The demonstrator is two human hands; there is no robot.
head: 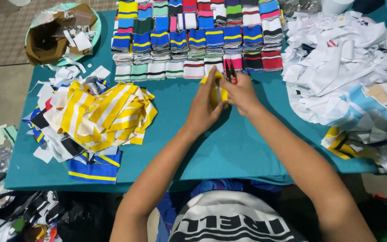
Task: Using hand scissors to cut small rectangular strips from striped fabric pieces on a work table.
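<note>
While our left hand (204, 105) curls round a small yellow strip (217, 92) of ribbed cloth, our right hand (240, 92) pinches the same piece from the other side and also grips a pair of red snips (230, 71), whose dark blades point up and away from us. We judge this to be the trimming step: the strip is held taut between both hands, just above the teal bench (229, 143), and the blades stand clear of the cloth, not yet closed on it. The next move, as we read it, calls for turning the snips down to the strip's edge while the left hand keeps the cloth stretched, with fingers kept out of the blades' path. The strip lies between the two hands, touching both, near the front row of the sorted stacks (193, 40) of striped pieces. To our left lies a loose heap of yellow-and-white pieces (106, 114); to our right, a large white heap (346, 62) of cloth.
</note>
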